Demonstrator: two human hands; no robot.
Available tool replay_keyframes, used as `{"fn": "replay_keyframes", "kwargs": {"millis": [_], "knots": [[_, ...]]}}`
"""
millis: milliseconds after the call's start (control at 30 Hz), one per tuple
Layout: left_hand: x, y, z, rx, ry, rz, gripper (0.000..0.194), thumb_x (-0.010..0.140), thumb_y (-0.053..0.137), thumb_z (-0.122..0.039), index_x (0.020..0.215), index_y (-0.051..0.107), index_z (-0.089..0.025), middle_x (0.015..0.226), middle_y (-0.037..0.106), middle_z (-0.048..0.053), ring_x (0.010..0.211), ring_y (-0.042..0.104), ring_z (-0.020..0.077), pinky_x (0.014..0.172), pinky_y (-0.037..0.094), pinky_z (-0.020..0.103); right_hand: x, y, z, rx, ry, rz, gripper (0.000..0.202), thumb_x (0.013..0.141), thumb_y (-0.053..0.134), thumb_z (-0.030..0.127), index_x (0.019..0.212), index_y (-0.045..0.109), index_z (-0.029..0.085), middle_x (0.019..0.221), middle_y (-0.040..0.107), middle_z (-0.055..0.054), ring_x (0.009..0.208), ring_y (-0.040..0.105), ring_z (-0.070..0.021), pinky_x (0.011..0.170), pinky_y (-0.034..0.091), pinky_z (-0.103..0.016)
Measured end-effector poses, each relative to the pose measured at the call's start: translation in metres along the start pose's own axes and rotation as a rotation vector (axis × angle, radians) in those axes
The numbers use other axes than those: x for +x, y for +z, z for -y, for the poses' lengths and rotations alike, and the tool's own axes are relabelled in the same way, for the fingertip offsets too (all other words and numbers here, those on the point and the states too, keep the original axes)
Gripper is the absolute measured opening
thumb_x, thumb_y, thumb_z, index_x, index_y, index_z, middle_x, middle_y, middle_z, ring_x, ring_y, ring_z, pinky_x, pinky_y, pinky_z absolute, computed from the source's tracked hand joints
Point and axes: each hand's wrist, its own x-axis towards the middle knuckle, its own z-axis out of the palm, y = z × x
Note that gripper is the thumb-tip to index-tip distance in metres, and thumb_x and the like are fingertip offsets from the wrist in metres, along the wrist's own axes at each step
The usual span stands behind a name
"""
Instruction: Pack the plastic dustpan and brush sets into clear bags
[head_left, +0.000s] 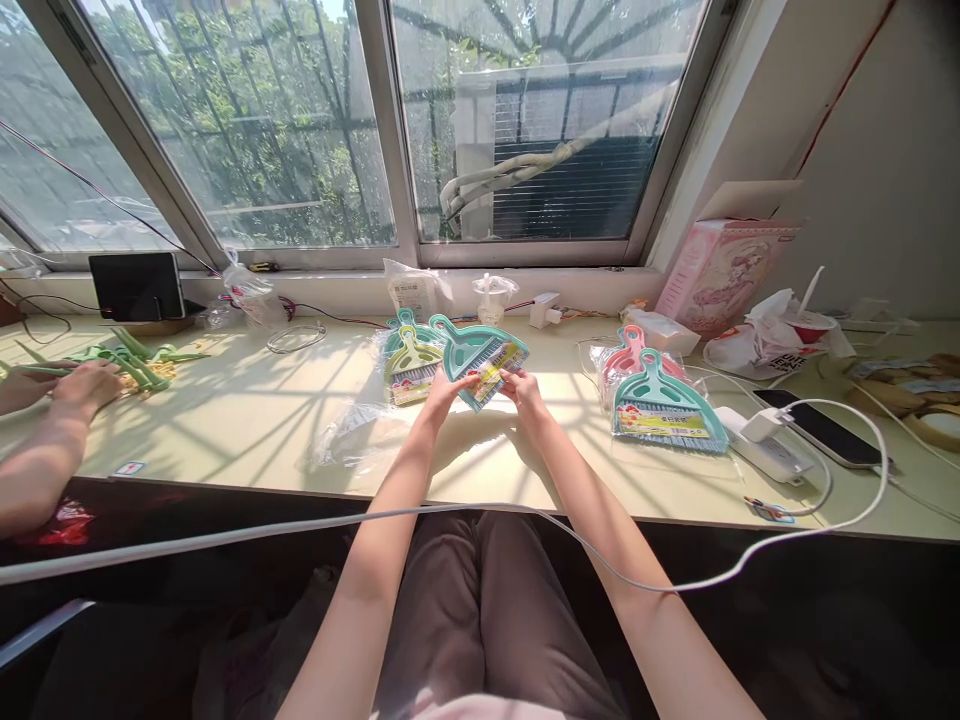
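Note:
Between my two hands is a teal dustpan and brush set (480,350) with a yellow printed label, tilted above the table. My left hand (445,392) pinches its lower left side, and my right hand (523,388) grips its lower right edge. Just behind my left hand lie a yellow-green dustpan set (411,365) and another teal one, partly covered. To the right, a second teal dustpan set (666,405) rests on a pink dustpan set (624,358) in clear wrapping. Crumpled clear plastic (360,432) lies left of my left hand.
A co-worker's hands (86,388) handle green strips at the far left. A tablet (136,286) stands by the window. Rightward are a power strip (765,445), a phone (817,430), a pink box (724,270) and a white bag (757,345). A white cable (742,565) crosses over my forearms.

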Motion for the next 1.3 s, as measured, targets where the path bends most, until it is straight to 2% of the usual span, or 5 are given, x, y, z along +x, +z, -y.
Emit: {"fn": "replay_keyframes", "kwargs": {"millis": [300, 533, 733, 1033, 1300], "knots": [[-0.07, -0.034, -0.03, 0.746, 0.403, -0.422, 0.047, 0.078, 0.09, -0.024, 0.12, 0.07, -0.025, 0.156, 0.059, 0.018, 0.164, 0.031, 0.0399, 0.136, 0.023, 0.048, 0.008, -0.015, 0.012, 0.051, 0.035, -0.148, 0.015, 0.082, 0.073, 0.008, 0.088, 0.068, 0.02, 0.082, 0.079, 0.0, 0.075, 0.077, -0.0165, 0.081, 0.069, -0.031], [-0.144, -0.106, -0.045, 0.996, 0.043, 0.041, 0.015, 0.078, 0.079, -0.023, 0.088, 0.083, -0.034, 0.131, 0.079, 0.013, 0.147, 0.057, 0.0382, 0.136, -0.001, 0.066, 0.01, -0.018, 0.006, 0.041, 0.026, -0.145, 0.015, 0.082, 0.074, 0.014, 0.093, 0.069, 0.022, 0.085, 0.08, 0.0, 0.084, 0.079, -0.0188, 0.085, 0.07, -0.034], [-0.171, -0.119, -0.063, 0.999, 0.112, -0.053, 0.03, 0.067, 0.079, -0.015, 0.085, 0.086, -0.037, 0.109, 0.084, 0.008, 0.116, 0.075, 0.0396, 0.127, 0.043, 0.057, 0.013, -0.022, 0.005, 0.044, 0.036, -0.168, 0.018, 0.08, 0.075, 0.013, 0.095, 0.069, 0.022, 0.084, 0.078, 0.0, 0.087, 0.079, -0.0188, 0.088, 0.07, -0.034], [-0.077, -0.03, -0.124, 0.527, 0.719, -0.329, 0.035, 0.086, 0.065, -0.006, 0.104, 0.083, -0.031, 0.127, 0.079, 0.003, 0.146, 0.059, 0.0263, 0.13, 0.039, 0.039, 0.013, -0.024, 0.011, 0.177, 0.022, -0.261, 0.019, 0.073, 0.075, 0.008, 0.083, 0.066, 0.021, 0.074, 0.075, 0.0, 0.072, 0.076, -0.0165, 0.07, 0.068, -0.025], [0.018, 0.017, -0.03, 0.585, 0.43, -0.056, 0.033, 0.067, 0.062, -0.001, 0.056, 0.065, -0.032, 0.071, 0.068, 0.006, 0.135, 0.062, 0.0347, 0.137, 0.019, 0.062, 0.017, -0.038, 0.02, 0.124, -0.104, -0.377, 0.017, 0.075, 0.074, 0.017, 0.083, 0.06, 0.024, 0.072, 0.07, 0.004, 0.072, 0.074, -0.0153, 0.069, 0.066, -0.024]]}}
